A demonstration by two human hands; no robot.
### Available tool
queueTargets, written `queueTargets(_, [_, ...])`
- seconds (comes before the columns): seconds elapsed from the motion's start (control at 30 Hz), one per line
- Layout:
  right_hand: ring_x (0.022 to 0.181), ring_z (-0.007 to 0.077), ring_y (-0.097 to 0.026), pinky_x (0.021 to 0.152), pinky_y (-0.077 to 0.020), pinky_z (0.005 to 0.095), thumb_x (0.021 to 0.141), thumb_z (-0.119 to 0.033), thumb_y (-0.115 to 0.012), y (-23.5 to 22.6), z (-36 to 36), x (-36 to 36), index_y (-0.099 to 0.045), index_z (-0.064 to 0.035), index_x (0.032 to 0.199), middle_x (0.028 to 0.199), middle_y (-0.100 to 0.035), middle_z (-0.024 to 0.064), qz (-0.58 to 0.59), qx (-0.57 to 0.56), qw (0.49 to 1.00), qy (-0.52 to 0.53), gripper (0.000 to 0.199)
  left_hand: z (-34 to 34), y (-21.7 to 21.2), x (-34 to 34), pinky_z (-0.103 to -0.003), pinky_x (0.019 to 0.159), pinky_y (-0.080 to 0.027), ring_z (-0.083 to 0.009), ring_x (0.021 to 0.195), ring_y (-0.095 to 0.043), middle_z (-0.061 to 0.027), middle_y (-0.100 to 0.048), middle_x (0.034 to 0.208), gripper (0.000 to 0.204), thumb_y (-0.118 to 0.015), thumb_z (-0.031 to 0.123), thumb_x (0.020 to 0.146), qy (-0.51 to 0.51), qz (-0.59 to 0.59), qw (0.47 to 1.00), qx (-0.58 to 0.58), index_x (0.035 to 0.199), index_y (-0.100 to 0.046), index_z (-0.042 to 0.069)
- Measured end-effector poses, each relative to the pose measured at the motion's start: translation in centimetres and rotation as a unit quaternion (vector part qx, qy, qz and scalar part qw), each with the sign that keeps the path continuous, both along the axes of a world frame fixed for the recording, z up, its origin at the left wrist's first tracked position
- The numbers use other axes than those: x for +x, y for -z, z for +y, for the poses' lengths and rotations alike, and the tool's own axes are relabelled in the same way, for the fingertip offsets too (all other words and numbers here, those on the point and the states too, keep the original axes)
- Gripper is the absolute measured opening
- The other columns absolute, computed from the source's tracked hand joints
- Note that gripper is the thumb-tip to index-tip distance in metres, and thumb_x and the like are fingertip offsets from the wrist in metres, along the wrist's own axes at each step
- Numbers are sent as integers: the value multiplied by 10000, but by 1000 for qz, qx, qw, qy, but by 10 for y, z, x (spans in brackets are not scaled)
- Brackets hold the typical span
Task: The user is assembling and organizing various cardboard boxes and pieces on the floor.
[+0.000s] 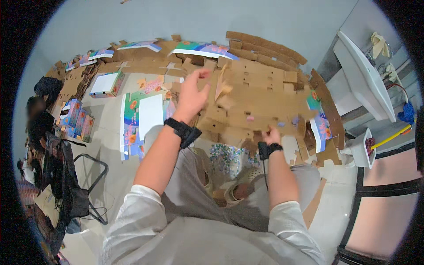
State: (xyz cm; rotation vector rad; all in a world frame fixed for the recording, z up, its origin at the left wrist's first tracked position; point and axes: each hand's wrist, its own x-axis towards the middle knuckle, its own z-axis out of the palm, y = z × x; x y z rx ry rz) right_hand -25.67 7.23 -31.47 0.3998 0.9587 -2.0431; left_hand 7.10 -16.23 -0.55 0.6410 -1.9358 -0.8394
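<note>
Your left hand (191, 98), fingers spread, is beside the slotted cardboard sheet (260, 101); whether your right hand (273, 135) grips, I can't tell. Likely light, bendable: hold opposite edges.

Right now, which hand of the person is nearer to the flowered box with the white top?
The left hand. It is to the right of the flowered box, by the left side of the brown cardboard; the right hand is farther right, by the cardboard's near edge.
</note>
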Motion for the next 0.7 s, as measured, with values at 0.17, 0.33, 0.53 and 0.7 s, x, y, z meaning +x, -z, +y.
queueTargets(0.17, [964,235,-669,725,-601,417,1038,-153,-599,51,8,37,-639,-95,1201,1114,-688,77,-33,52,998,28,178,0,-4,-1,-401,943,-532,-293,1042,-710,-128,-757,1036,273,-682,56,888,35,-15,999,1,1159,-681,25])
queueTargets(0.33, [831,227,-646,570,-476,362,1028,-136,-625,0,25,68,-631,-72,1167,1000,-662,73,64,124,989,42,153,-5,-4,-2,-396,914,-542,-283,993,-724,-120,-766,985,247,-659,52,907,64,-1,998,25,1151,-693,31])
queueTargets(0.53, [732,182,-599,532,-404,334,1056,-190,-601,-49,23,104,-640,-133,1157,925,-688,17,115,126,981,88,122,-1,-9,2,-332,870,-542,-189,944,-724,-104,-762,997,224,-628,30,936,99,17,995,28,1147,-694,-4])
queueTargets(0.7, [1121,273,-657,948,-579,405,1072,-175,-596,-70,14,90,-563,-23,1370,1303,-654,111,113,103,987,39,336,4,-14,6,-331,857,-545,-182,934,-718,-108,-758,953,221,-654,65,939,101,27,994,41,1144,-696,-7])
